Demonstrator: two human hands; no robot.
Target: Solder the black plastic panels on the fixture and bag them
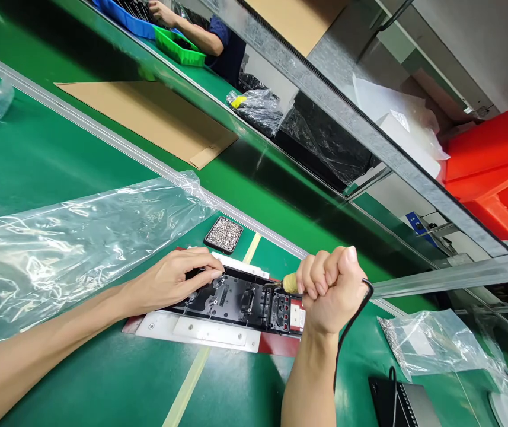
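My right hand (328, 290) is wrapped round the yellowish handle of a soldering iron (289, 283) with a black cord. Its tip points left, at the upper edge of a black plastic housing (231, 299). That part lies in a white and red fixture (216, 330) on the green bench. Over the housing's left end, my left hand (194, 273) has thumb and forefinger pinched together; whatever is between them is too small to make out. Just behind the fixture is a small black tray (223, 233) full of tiny silvery metal pieces.
A clear plastic bag (80, 237) covers the left bench. Behind the metal rail lies a cardboard sheet (151, 118). At right are a bag of small pieces (440, 341) and a black box (405, 403). Across the bench, a co-worker's arm (191, 32) reaches over bins.
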